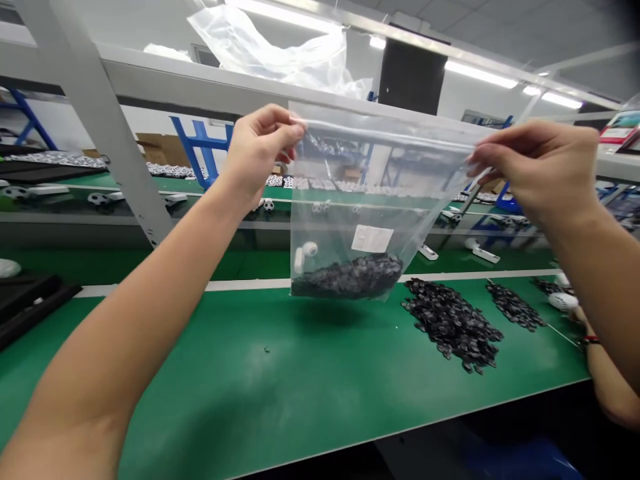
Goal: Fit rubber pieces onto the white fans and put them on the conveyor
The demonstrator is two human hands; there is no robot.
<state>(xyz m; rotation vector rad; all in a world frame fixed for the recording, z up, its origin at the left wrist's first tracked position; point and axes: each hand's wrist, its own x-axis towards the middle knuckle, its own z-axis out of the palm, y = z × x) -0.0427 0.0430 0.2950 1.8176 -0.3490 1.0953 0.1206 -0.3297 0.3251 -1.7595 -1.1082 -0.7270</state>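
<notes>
A clear zip bag (330, 220) hangs upright over the green worktop, stretched between my two hands. My left hand (265, 150) pinches its upper left corner between thumb and fingers. At the upper right corner my right hand (545, 163) grips the bag's edge the same way. Small black parts (350, 275) lie gathered in the bottom of the bag. On the bag's front sits a white label (372, 238). To the right of the bag, a pile of the same-looking black parts (453, 323) lies loose on the worktop.
A smaller black pile (515, 305) lies farther right, near another person's arm (610, 373). Black trays (30, 303) rest at the left. Behind runs a conveyor with small soccer balls (99, 199) and white pieces. A slanted metal post (90, 113) stands at left.
</notes>
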